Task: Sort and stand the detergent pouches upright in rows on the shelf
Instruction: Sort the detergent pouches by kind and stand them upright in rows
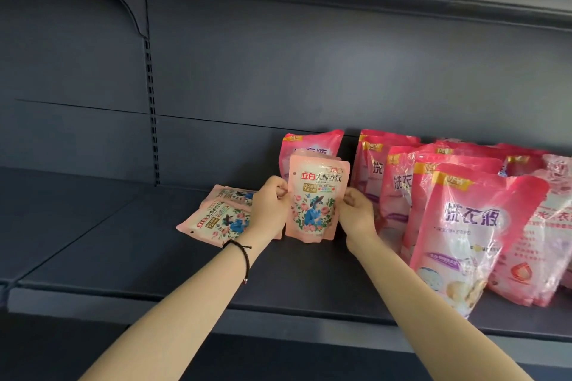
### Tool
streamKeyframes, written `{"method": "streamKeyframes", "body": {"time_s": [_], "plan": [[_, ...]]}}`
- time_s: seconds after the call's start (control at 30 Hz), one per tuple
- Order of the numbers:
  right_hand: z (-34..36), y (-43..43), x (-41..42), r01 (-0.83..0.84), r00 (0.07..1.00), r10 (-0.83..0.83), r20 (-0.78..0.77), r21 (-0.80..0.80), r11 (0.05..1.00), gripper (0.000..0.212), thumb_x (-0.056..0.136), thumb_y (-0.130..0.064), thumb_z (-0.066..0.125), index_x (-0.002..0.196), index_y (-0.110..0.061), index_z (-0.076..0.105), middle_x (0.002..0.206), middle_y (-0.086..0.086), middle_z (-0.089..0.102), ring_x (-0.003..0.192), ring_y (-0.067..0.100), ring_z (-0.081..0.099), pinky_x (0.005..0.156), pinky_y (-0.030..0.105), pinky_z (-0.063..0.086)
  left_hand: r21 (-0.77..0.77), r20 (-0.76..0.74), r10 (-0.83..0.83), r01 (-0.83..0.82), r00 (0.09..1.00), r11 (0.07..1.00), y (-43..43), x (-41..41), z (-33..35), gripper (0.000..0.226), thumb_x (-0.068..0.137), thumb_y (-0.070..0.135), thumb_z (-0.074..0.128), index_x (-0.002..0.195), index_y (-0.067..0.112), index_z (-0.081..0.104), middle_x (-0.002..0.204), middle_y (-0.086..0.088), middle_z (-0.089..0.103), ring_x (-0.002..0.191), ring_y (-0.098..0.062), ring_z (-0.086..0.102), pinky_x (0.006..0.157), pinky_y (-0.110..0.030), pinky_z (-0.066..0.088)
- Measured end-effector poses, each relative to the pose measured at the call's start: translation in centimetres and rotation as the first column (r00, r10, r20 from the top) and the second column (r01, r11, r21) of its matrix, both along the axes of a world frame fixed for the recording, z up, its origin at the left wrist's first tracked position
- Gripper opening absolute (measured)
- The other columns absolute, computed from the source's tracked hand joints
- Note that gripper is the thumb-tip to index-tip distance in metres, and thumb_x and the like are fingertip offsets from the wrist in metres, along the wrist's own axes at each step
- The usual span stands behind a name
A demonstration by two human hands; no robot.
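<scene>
A small pale-pink pouch [315, 204] stands upright on the shelf [123, 241] with its base on the board, just in front of a darker pink pouch [309, 145] near the back wall. The left hand [272, 207] pinches its left edge and the right hand [356, 213] pinches its right edge, so both grips are closed on the pouch at about mid-height. To the left, two flat pouches [216, 221] of the same flowered kind lie one partly over the other, just beyond the left wrist with its black bracelet [244, 254]. To the right, a row of large pink pouches [470, 226] stands front to back, leaning a little.

The step in hand appears to be settling this pouch so that it stands alone. To do it well, the bottom fold should probably be spread flat on the board before either hand lets go — a soft pouch of liquid likely sags and tips if its base is creased. Squaring the printed face to the shelf front and lining it up with the pouch behind would start a clean row. Letting go of one side first, then the other, gives a chance to feel whether it balances. The two flat pouches are not yet stood up, so room is best left for them in front or to the left.
</scene>
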State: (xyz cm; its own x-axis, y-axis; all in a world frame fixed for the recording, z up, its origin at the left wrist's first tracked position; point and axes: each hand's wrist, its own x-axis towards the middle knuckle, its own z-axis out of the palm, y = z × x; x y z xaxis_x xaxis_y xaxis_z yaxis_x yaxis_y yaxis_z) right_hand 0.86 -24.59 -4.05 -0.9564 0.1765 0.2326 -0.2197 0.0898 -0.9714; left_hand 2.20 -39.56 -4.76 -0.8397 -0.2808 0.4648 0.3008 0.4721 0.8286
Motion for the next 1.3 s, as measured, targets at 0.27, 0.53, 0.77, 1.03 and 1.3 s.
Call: {"method": "streamKeyframes", "body": {"time_s": [0.27, 0.53, 0.77, 1.03, 1.3], "plan": [[4.3, 1.2, 2.4, 0.182, 0.889, 0.034, -0.457, 0.421, 0.889, 0.04, 0.087, -0.006, 0.06, 0.124, -0.016, 0.05, 0.122, 0.002, 0.053, 0.109, 0.014, 0.05, 0.086, 0.03, 0.044, -0.326, 0.039, -0.009, 0.021, 0.999, 0.945, -5.4, 2.5, 2.8, 0.025, 0.094, 0.032, 0.054, 0.118, 0.026, 0.051, 0.103, 0.011, 0.061, 0.087, 0.0, 0.059, 0.066, -0.02, 0.048], [9.7, -1.7, 2.8, 0.449, 0.755, 0.33, -0.567, 0.813, 0.372, 0.023, 0.089, -0.026, 0.057, 0.107, -0.015, 0.064, 0.115, 0.003, 0.057, 0.104, 0.025, 0.054, 0.071, 0.032, 0.042, -0.913, 0.022, 0.073, -0.01, 0.997, 0.408, -12.5, 4.4, 4.8, 0.019, 0.093, 0.045, 0.046, 0.102, 0.033, 0.057, 0.093, 0.016, 0.053, 0.09, -0.008, 0.053, 0.067, -0.027, 0.039], [9.4, -6.8, 1.1, 0.31, 0.723, 0.665, -0.189, 0.948, -0.068, 0.029, 0.092, -0.035, 0.049, 0.118, -0.025, 0.055, 0.109, -0.004, 0.056, 0.095, 0.019, 0.058, 0.066, 0.035, 0.052, -0.984, 0.0, 0.006, -0.001, 1.0, 0.18, -17.6, 2.8, 4.3, 0.025, 0.093, 0.05, 0.042, 0.104, 0.033, 0.058, 0.085, 0.016, 0.052, 0.093, -0.009, 0.053, 0.078, -0.028, 0.04], [7.8, -13.8, -3.2, 0.266, 0.797, 0.6, -0.063, 0.929, -0.256, 0.03, 0.092, -0.037, 0.05, 0.119, -0.023, 0.056, 0.109, 0.0, 0.058, 0.097, 0.02, 0.058, 0.057, 0.028, 0.037, -0.993, 0.034, 0.046, 0.029, 0.998, 0.116, -23.1, -1.9, 4.1, 0.03, 0.095, 0.045, 0.042, 0.113, 0.028, 0.059, 0.103, 0.007, 0.063, 0.102, -0.014, 0.055, 0.086, -0.033, 0.044], [5.9, -18.4, -5.6, -0.285, 0.817, 0.462, 0.344, 0.938, -0.194, 0.04, 0.094, -0.048, 0.047, 0.108, -0.016, 0.065, 0.109, 0.003, 0.066, 0.097, 0.02, 0.062, 0.088, 0.043, 0.051, -0.562, 0.52, -0.192, 0.502, 0.833, 0.657, -23.4, -4.4, 1.1, 0.03, 0.086, 0.064, 0.05, 0.089, 0.038, 0.065, 0.097, 0.019, 0.062, 0.087, 0.0, 0.059, 0.074, -0.028, 0.051]]}}
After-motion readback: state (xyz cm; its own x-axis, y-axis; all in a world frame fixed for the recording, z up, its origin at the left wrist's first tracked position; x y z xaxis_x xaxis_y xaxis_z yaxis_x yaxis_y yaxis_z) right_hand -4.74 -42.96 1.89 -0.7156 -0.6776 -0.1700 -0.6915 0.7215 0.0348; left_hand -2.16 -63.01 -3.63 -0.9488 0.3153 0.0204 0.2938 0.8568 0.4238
